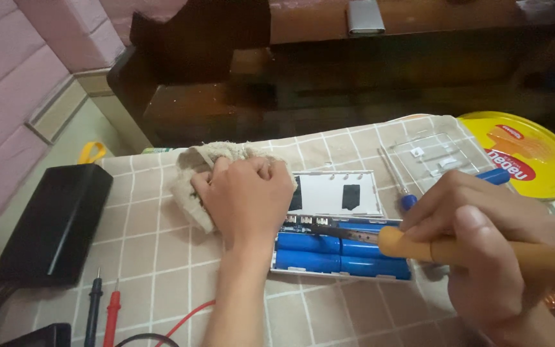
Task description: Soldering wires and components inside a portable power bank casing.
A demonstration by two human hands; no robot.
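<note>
Soldering iron at an opened battery pack

The right hand (483, 238) is clenched around the orange-handled soldering iron (419, 244), its tip on the circuit strip of the opened white plastic battery case (338, 228); the left hand (245, 196) presses closed on a crumpled beige cloth (191, 186) beside it. The cover is already off; soldering looks unfinished. Four blue cylindrical cells (329, 252) show, plus two multimeter probes (102, 311), one black, one red.

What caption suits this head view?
Right hand holds soldering iron over blue battery pack; left hand presses a cloth.
</note>
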